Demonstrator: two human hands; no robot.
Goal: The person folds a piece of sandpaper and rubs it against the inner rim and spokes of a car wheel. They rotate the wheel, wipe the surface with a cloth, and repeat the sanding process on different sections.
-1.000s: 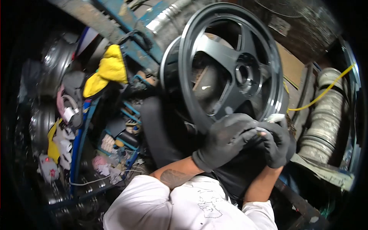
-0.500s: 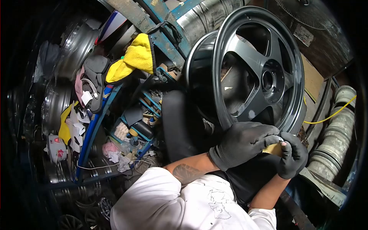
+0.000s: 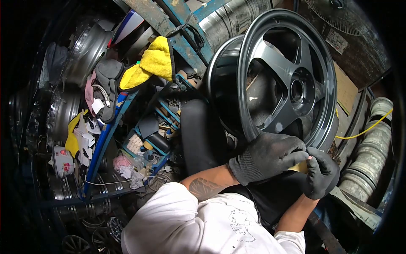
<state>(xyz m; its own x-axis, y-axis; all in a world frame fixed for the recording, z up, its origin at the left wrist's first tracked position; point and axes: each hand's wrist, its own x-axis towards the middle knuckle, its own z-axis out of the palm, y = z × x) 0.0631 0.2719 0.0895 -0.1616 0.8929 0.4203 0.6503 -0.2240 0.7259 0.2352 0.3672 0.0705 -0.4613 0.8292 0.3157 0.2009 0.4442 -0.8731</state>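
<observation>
Both hands wear dark grey gloves and meet in front of the lower rim of a dark grey five-spoke wheel (image 3: 292, 78). My left hand (image 3: 270, 156) has its fingers bent together around a yellowish piece (image 3: 301, 167), part of which shows below them. Facing it, my right hand (image 3: 322, 172) is closed, its fingertips pinched against the left ones. A tiny pinkish spot shows between the fingertips; what is pinched there is too small to name. The wheel stands upright and tilted just beyond the hands.
A yellow cloth (image 3: 156, 61) hangs on a blue frame at the left. Beside it a blue crate (image 3: 160, 146) holds tools and bits. Metallic ducting (image 3: 361, 156) and a yellow cable (image 3: 366, 130) lie at the right. Silver wheels (image 3: 86, 55) are stacked at far left.
The view has shifted slightly. My fingertips have drawn closer together, and less of the small item between them shows. The wheel stands as before.
</observation>
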